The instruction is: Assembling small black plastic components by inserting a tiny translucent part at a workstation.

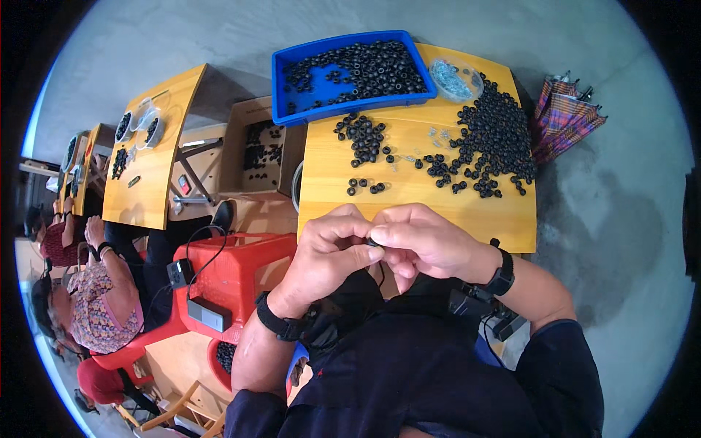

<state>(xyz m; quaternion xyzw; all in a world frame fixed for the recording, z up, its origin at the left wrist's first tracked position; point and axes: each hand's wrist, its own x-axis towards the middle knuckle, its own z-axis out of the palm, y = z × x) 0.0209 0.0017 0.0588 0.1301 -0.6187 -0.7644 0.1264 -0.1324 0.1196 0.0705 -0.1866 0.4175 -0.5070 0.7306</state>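
Slipped pinch = likeliest trouble

Far L: neighbour's worktop (pixel 150 184) w/ cups (pixel 151 133) on it; co-worker (pixel 109 314) sits nearer, well apart, so a clash looks unlikely.

Next R: cardboard box (pixel 232 157), black rings loose inside. Near it, red stool (pixel 237 252) bears a grey device (pixel 209 314) w/ cable (pixel 212 237) looping free; a L elbow swung wide cd snag it & pull the device down.

Blue tray (pixel 358 109), far L of own worktop (pixel 431 201), seems to overhang the L edge; a knock there cd tip it & spill rings.

Middle, abt the worktop's near edge: L hand (pixel 321 255) & R hand (pixel 423 237) meet, fingers of both pinched tight, tip to tip, on one small black pc (pixel 373 242). Mostly hidden; can't tell if a 2nd part's in there. Little grip area, so uneven pressure cd pop it out, prob. to lap or floor.

R: clear bits (pixel 440 136) lie loose by the big heap (pixel 504 128); easily mixed if brushed. Heap runs to the R edge, so a careless forearm cd push pcs off.
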